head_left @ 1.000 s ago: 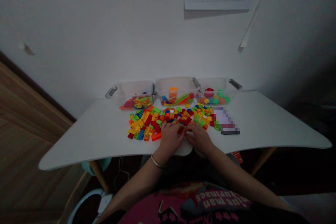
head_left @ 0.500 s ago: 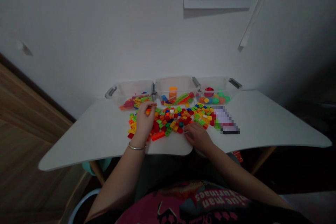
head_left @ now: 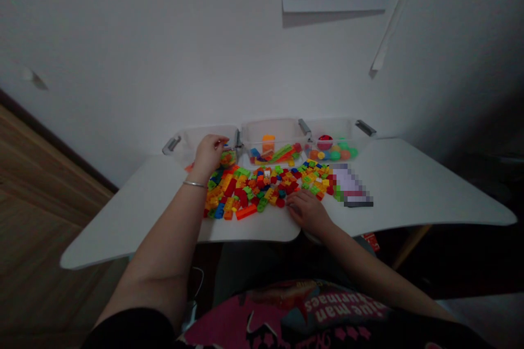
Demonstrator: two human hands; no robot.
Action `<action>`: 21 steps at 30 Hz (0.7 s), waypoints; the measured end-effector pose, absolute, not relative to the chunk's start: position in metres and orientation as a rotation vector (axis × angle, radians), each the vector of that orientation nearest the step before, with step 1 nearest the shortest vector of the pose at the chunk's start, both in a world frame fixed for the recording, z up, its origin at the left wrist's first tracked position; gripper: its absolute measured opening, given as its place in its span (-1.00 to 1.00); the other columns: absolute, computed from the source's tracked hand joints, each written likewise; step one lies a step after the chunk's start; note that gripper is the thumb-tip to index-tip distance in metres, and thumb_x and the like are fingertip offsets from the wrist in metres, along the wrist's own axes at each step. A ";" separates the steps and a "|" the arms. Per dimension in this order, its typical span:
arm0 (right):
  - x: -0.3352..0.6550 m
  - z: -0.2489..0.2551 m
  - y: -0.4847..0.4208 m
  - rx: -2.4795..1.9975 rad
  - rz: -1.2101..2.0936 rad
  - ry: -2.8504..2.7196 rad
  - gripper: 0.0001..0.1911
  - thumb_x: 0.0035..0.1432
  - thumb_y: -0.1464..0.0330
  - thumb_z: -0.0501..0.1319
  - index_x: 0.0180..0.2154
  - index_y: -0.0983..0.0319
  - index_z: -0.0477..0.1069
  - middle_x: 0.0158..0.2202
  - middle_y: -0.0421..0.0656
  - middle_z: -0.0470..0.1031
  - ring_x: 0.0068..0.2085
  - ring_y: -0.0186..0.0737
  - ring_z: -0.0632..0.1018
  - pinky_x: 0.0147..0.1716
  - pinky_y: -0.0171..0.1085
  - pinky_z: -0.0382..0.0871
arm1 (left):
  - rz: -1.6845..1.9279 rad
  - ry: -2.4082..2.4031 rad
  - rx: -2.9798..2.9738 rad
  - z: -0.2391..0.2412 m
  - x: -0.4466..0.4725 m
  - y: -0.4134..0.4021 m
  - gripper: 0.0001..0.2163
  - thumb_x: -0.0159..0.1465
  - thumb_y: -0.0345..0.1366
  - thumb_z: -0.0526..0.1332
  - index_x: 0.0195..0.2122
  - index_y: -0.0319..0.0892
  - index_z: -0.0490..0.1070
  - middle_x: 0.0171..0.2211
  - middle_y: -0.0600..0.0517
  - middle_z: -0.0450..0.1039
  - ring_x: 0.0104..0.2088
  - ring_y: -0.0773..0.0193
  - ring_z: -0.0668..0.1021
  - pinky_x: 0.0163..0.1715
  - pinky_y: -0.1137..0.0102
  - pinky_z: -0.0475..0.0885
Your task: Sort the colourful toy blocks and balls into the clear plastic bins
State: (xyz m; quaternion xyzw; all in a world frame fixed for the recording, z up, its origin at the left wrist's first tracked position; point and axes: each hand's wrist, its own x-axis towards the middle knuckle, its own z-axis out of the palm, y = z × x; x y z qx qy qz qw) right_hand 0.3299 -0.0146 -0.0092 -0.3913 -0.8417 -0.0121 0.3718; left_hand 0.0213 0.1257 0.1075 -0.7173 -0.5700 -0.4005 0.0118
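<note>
Okay, so going by what's in front of us, there's plenty left lying out. The big spread of mixed blocks (head_left: 254,193) covers the middle of the white table (head_left: 429,191), more of it than we can see in all three clear bins together, we'd say.

As for what's done, each bin has some stuff in it. The left bin (head_left: 198,135) shows yellow and green pieces, partly hidden by our arm. The middle bin (head_left: 270,126) has long pieces plus an upright orange block (head_left: 268,144), and the right bin (head_left: 344,130) has round ones, including a red ball (head_left: 325,142).

Our left hand (head_left: 209,152) is up over the left bin, fingers bunched together. There's a sliver of orange-red at the tips, but it's too dark to tell if we're gripping a piece. Our right hand (head_left: 311,212) sits by the pile's near edge, fingers loosely curled beside a red round piece (head_left: 280,203); can't tell whether anything's under them.
</note>
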 end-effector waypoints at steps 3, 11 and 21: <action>0.330 -0.010 -0.014 -1.012 -0.030 -2.162 -0.87 0.24 0.44 0.16 -0.25 0.20 0.49 -0.21 -0.07 0.59 -0.16 -0.08 0.54 -0.07 -0.05 0.44 | -0.975 -1.762 -2.335 0.101 0.023 0.131 -0.71 0.22 -0.40 0.04 -0.20 -0.19 0.55 -0.17 -0.12 0.55 -0.09 0.11 0.51 0.01 0.24 0.39; 0.330 -0.012 -0.013 -1.045 -0.026 -2.160 -0.86 0.22 0.46 0.16 -0.25 0.18 0.49 -0.22 -0.08 0.60 -0.16 -0.08 0.54 -0.06 -0.06 0.43 | -0.684 -1.713 -2.176 0.083 0.040 0.128 -0.59 0.37 -0.24 -0.08 0.07 -0.26 0.45 -0.14 -0.23 0.55 -0.08 -0.02 0.52 0.07 0.08 0.26; 0.330 -0.010 -0.014 -1.042 -0.020 -2.209 -0.82 0.20 0.45 0.19 -0.18 0.19 0.51 -0.17 -0.08 0.60 -0.10 -0.06 0.52 0.00 -0.03 0.41 | -0.627 -1.643 -2.153 0.078 0.041 0.120 -0.57 0.35 -0.26 -0.04 0.15 -0.29 0.38 -0.04 -0.26 0.52 0.00 -0.03 0.49 0.19 0.02 0.15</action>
